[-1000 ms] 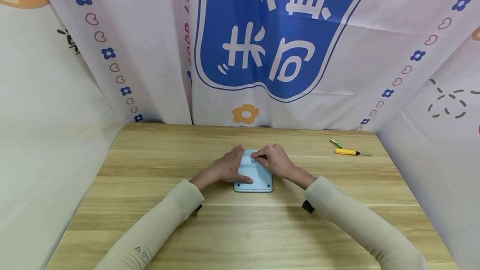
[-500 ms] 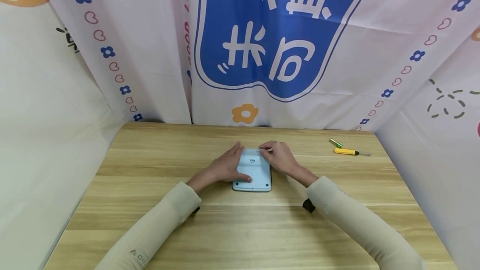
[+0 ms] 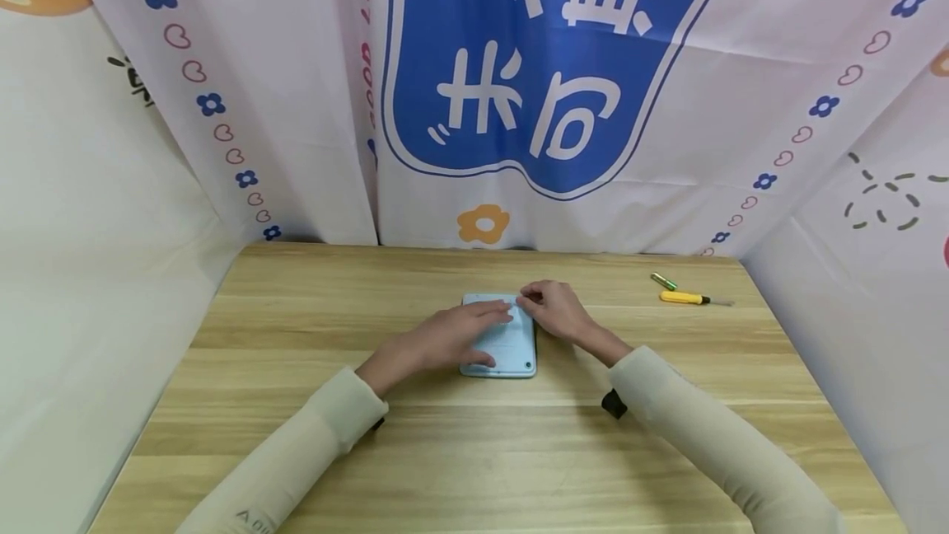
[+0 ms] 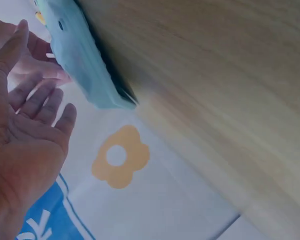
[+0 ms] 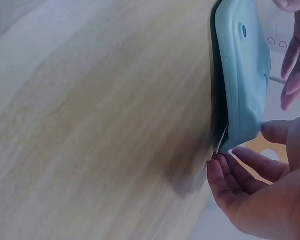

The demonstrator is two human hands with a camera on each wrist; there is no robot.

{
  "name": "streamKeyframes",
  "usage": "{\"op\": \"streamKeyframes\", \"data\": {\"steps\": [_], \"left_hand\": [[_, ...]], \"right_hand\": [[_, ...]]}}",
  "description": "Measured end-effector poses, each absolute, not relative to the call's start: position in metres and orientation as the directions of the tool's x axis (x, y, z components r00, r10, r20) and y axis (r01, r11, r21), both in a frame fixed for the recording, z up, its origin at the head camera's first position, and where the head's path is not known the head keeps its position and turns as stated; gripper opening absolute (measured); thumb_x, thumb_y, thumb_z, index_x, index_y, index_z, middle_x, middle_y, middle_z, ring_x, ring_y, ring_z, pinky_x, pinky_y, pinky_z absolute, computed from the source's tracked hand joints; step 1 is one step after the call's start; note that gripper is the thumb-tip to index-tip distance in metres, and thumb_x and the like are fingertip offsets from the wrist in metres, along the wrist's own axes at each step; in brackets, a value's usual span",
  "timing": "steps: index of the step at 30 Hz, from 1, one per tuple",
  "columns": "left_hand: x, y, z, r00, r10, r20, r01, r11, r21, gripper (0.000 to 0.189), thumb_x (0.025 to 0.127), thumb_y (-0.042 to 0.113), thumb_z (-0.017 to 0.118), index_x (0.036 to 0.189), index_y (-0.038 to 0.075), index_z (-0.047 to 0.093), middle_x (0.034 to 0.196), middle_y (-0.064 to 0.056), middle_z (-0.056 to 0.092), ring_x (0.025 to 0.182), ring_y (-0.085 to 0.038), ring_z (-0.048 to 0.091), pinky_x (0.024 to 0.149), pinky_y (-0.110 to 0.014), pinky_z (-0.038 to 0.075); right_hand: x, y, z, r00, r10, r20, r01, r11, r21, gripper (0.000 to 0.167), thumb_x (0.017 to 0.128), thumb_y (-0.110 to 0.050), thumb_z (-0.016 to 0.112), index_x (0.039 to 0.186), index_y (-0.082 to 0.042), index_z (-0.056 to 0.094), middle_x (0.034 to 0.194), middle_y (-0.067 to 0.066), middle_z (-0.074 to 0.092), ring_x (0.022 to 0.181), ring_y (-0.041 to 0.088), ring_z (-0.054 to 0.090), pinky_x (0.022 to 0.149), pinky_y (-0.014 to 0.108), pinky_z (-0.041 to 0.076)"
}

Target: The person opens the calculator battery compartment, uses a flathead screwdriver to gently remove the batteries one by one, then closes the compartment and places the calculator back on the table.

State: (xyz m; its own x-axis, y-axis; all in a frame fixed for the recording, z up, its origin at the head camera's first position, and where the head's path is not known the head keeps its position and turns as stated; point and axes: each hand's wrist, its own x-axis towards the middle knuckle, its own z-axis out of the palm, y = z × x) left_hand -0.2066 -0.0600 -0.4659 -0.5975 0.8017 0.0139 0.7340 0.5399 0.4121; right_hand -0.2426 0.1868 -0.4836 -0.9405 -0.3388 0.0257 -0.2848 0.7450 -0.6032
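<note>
A light-blue flat device (image 3: 511, 344), shaped like a calculator, lies back side up on the wooden table. In the right wrist view, the device (image 5: 247, 95) shows its rounded edge and a small round foot. My left hand (image 3: 455, 336) is spread over its left part, thumb near the front edge, fingers hiding its middle; in the left wrist view, the hand (image 4: 30, 125) has loosely extended fingers. My right hand (image 3: 558, 311) holds the far right corner. In the right wrist view, the right hand (image 5: 270, 185) has its thumb on top and its fingertips under that corner.
To the right on the table (image 3: 474, 452) lies a yellow-handled screwdriver (image 3: 685, 297), with a green battery (image 3: 663, 280) behind it. A white curtain (image 3: 430, 213) with a blue sign print hangs along the table's back edge.
My left hand has turned from the left edge inward over the device, covering its battery-slot area. The right hand has moved from the back's upper middle to the far right corner.
</note>
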Motion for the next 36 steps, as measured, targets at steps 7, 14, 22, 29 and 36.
{"op": "streamKeyframes", "data": {"steps": [7, 14, 22, 29, 36], "left_hand": [[-0.198, -0.055, -0.461, -0.546, 0.835, -0.064, 0.770, 0.530, 0.356, 0.073, 0.092, 0.035, 0.085, 0.155, 0.011, 0.055, 0.166, -0.004, 0.045, 0.152, -0.023, 0.044, 0.119, -0.043, 0.044], [-0.193, -0.051, -0.464, -0.535, 0.832, -0.150, 0.773, 0.553, 0.310, 0.077, 0.091, 0.035, 0.086, 0.157, 0.014, 0.053, 0.168, 0.000, 0.042, 0.150, -0.022, 0.047, 0.116, -0.041, 0.048], [-0.191, -0.052, -0.467, -0.543, 0.830, -0.129, 0.781, 0.556, 0.286, 0.076, 0.093, 0.026, 0.085, 0.159, 0.014, 0.050, 0.168, -0.001, 0.042, 0.146, -0.024, 0.051, 0.114, -0.041, 0.050], [-0.191, -0.054, -0.469, -0.533, 0.840, -0.099, 0.797, 0.538, 0.273, 0.075, 0.093, 0.023, 0.085, 0.159, 0.013, 0.051, 0.166, -0.001, 0.045, 0.144, -0.024, 0.054, 0.115, -0.041, 0.049], [-0.192, -0.054, -0.470, -0.519, 0.850, -0.088, 0.812, 0.523, 0.258, 0.073, 0.094, 0.021, 0.083, 0.158, 0.013, 0.050, 0.167, -0.001, 0.043, 0.146, -0.024, 0.051, 0.116, -0.042, 0.048]], "right_hand": [[-0.246, 0.188, -0.482, -0.945, -0.327, -0.025, -0.248, 0.762, -0.599, 0.038, 0.106, -0.027, 0.066, 0.126, 0.005, 0.074, 0.125, 0.020, 0.074, 0.116, 0.031, 0.070, 0.101, 0.048, 0.058], [-0.250, 0.185, -0.479, -0.918, -0.394, -0.052, -0.293, 0.760, -0.579, 0.037, 0.105, -0.036, 0.067, 0.090, -0.004, 0.074, 0.074, 0.002, 0.060, 0.070, 0.014, 0.053, 0.067, 0.029, 0.045], [-0.253, 0.183, -0.473, -0.886, -0.454, -0.095, -0.311, 0.734, -0.603, 0.050, 0.101, -0.037, 0.072, 0.065, -0.019, 0.043, 0.057, -0.009, 0.031, 0.053, 0.007, 0.030, 0.055, 0.022, 0.025], [-0.258, 0.184, -0.473, -0.905, -0.363, -0.222, -0.162, 0.776, -0.610, 0.037, 0.100, -0.044, 0.073, 0.096, -0.007, 0.077, 0.078, -0.001, 0.063, 0.074, 0.015, 0.054, 0.066, 0.027, 0.044], [-0.261, 0.186, -0.472, -0.930, -0.239, -0.280, -0.002, 0.765, -0.644, 0.044, 0.095, -0.046, 0.077, 0.113, -0.006, 0.082, 0.103, 0.005, 0.075, 0.088, 0.018, 0.060, 0.073, 0.029, 0.048]]}}
